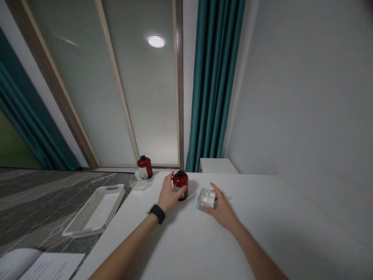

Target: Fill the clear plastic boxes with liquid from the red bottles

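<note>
A dark red bottle [180, 179] with a black cap and a pale label stands upright on the white table. My left hand [169, 195], with a black watch on its wrist, closes around it from the left, thumb at the front and fingers at the back. To the right sits a clear, box-shaped object [205, 197], see-through like glass or plastic; its exact kind I cannot make out. My right hand [223, 212] grips its right side between thumb and fingers. Something thin and transparent lies behind that hand, partly hidden.
Another red bottle [145, 166] stands at the table's far left corner beside crumpled clear plastic [140, 182]. A white perforated basket [75, 222] is left of the white table [186, 249]. An open book [55, 264] lies lower left. A white cabinet [218, 165] stands beyond the far edge.
</note>
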`<act>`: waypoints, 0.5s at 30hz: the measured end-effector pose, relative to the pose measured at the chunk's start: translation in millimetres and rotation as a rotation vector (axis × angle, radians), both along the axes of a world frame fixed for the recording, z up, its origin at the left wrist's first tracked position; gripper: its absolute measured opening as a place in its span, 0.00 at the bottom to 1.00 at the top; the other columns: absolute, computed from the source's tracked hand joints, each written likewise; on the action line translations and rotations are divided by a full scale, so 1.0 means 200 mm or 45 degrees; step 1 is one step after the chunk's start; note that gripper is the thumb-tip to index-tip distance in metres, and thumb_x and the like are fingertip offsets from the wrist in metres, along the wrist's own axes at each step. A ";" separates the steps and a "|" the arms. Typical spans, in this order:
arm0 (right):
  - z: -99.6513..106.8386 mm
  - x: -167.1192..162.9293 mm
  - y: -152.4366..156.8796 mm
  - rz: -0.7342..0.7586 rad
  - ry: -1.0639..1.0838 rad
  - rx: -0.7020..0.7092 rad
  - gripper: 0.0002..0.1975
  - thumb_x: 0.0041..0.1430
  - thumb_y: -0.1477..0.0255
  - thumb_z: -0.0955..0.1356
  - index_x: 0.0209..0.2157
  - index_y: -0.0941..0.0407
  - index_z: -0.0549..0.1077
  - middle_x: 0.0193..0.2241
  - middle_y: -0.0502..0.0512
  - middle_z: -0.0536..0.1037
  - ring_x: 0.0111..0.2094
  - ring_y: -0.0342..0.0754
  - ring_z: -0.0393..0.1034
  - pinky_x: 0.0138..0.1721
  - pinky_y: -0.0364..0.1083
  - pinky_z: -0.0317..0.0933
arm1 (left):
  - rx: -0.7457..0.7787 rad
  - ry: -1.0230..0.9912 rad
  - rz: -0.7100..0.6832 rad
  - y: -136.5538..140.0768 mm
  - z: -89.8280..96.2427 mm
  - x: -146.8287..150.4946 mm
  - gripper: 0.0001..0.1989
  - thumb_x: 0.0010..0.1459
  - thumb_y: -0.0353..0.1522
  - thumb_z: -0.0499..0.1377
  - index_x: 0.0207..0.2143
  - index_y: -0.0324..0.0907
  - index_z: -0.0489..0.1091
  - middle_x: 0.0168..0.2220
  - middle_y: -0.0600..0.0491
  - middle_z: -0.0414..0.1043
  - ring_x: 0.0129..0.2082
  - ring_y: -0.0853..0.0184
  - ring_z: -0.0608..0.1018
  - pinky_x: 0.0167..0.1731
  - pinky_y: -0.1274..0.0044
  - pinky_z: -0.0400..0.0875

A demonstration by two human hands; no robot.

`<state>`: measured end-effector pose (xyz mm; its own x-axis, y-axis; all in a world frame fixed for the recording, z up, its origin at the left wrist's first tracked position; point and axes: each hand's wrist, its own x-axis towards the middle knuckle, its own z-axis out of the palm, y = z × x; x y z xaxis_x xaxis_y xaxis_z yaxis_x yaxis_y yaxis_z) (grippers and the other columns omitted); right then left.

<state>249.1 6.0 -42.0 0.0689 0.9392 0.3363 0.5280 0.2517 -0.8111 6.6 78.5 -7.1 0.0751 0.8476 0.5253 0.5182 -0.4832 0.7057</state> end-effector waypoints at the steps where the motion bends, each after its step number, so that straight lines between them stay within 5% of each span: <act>1: 0.00 0.00 0.00 0.001 0.000 0.002 0.43 0.52 0.68 0.73 0.66 0.51 0.54 0.52 0.59 0.70 0.53 0.56 0.68 0.56 0.59 0.61 | 0.002 -0.013 -0.009 0.01 0.00 0.01 0.36 0.54 0.40 0.65 0.61 0.40 0.55 0.57 0.40 0.64 0.59 0.51 0.69 0.55 0.58 0.67; 8: -0.01 0.01 0.00 0.011 -0.021 0.033 0.42 0.52 0.67 0.72 0.66 0.51 0.54 0.53 0.59 0.70 0.54 0.57 0.67 0.56 0.60 0.61 | -0.127 -0.152 -0.079 0.03 0.04 0.06 0.38 0.52 0.37 0.67 0.61 0.40 0.55 0.56 0.41 0.69 0.54 0.54 0.75 0.58 0.60 0.66; 15: -0.02 0.00 0.00 0.032 -0.106 0.084 0.40 0.54 0.68 0.71 0.66 0.50 0.53 0.57 0.60 0.67 0.59 0.59 0.63 0.58 0.61 0.59 | -0.140 -0.153 -0.178 -0.14 0.08 -0.03 0.36 0.50 0.34 0.67 0.59 0.43 0.56 0.55 0.44 0.69 0.55 0.55 0.73 0.59 0.59 0.64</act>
<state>250.0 6.9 -46.0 0.0147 0.9160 0.4008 0.5854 0.3171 -0.7461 0.9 50.6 8.7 0.1386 0.8859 0.4426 0.3607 -0.4614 0.8106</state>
